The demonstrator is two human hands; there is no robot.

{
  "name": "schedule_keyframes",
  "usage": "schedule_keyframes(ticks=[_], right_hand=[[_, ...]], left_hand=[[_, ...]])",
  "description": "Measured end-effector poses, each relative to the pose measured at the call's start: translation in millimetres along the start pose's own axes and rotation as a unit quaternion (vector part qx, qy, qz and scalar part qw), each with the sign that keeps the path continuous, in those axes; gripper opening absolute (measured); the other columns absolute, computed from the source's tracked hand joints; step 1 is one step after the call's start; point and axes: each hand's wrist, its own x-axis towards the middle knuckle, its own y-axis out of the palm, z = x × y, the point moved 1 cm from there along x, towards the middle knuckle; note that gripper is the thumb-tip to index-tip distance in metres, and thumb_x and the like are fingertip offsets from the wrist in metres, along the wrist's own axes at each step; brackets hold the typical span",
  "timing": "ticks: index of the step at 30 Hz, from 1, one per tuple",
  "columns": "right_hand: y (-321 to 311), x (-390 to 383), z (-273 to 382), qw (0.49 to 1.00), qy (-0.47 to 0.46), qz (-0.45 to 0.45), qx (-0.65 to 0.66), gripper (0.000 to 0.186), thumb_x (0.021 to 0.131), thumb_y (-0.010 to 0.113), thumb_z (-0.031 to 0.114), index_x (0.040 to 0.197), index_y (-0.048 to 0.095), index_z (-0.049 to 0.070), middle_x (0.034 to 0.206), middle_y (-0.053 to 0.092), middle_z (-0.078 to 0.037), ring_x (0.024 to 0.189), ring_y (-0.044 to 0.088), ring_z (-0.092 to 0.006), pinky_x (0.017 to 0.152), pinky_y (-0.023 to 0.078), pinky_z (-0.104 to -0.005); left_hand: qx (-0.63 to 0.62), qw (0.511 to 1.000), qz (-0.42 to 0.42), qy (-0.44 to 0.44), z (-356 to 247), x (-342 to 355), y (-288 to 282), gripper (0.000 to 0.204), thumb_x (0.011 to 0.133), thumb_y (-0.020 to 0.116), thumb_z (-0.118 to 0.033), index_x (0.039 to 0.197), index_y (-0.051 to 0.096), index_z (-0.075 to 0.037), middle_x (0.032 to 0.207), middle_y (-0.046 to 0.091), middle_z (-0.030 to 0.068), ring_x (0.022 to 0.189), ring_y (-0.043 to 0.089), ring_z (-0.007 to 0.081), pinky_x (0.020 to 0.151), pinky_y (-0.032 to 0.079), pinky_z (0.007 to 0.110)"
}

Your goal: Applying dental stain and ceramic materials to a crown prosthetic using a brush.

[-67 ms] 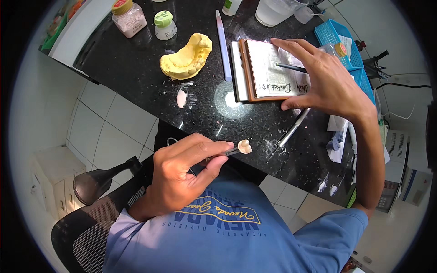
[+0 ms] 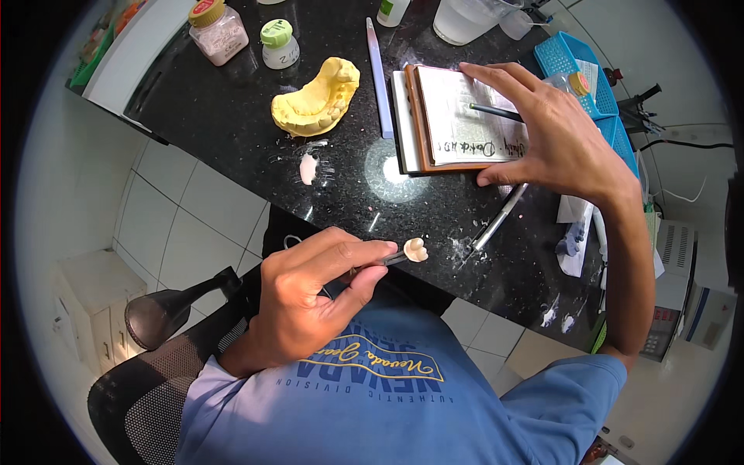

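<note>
My left hand [image 2: 314, 291] is closed round forceps [image 2: 394, 258], with a finger ring showing behind the knuckles. At their tip sits a small cream-coloured dental crown [image 2: 416, 249], lumpy on top, above the counter's near edge. My right hand [image 2: 554, 132] spans a paper pad [image 2: 457, 108], fingertips at its far edge and thumb at its near edge. A dark, thin-handled tool [image 2: 494, 113] lies over the pad and runs under this hand; whether the hand also holds it, I cannot tell. Beyond my left hand stands a yellow plaster dental model [image 2: 314, 101].
On the black speckled counter [image 2: 232, 132] lie a pale violet stick [image 2: 379, 77], a silver pen-like tool [image 2: 500, 217] and a pink-white smear [image 2: 308, 169]. Two jars [image 2: 279, 45] and a water tub [image 2: 465, 19] stand at the back. Blue baskets [image 2: 566, 58] stand right, a black lamp-like cone [image 2: 159, 318] left.
The view has shifted very slightly. Both hands keep their hold and place, with the crown still at the forceps' tip.
</note>
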Motion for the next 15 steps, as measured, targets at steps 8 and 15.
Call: schedule_keyframes(ticks=[8,15], right_hand=[[-22.0,-3.2,-1.6,0.995,-0.005,-0.076,0.071,0.105,0.044,0.088,0.045,0.134,0.047,0.009,0.123,0.055,-0.014,0.115,0.054,-0.0319,0.098,0.042,-0.0496],[-83.7,-36.6,17.8,0.982,-0.041,-0.180,-0.048,0.101,0.054,0.089,0.039,0.130,0.040,-0.006,0.127,0.050,-0.023,0.119,0.050,-0.0311,0.103,0.038,-0.0417]], left_hand=[[0.005,1.000,-0.001,0.001,-0.5,0.2,1.6,0.024,0.075,0.068,0.006,0.098,0.067,0.001,0.081,0.066,0.0115,0.063,0.064,0.0158,0.054,0.050,0.024],[-0.014,1.000,-0.003,-0.019,0.9,-3.8,2.3,0.022,0.077,0.066,0.005,0.099,0.067,0.002,0.081,0.067,0.0121,0.065,0.064,0.0143,0.057,0.049,0.022]])
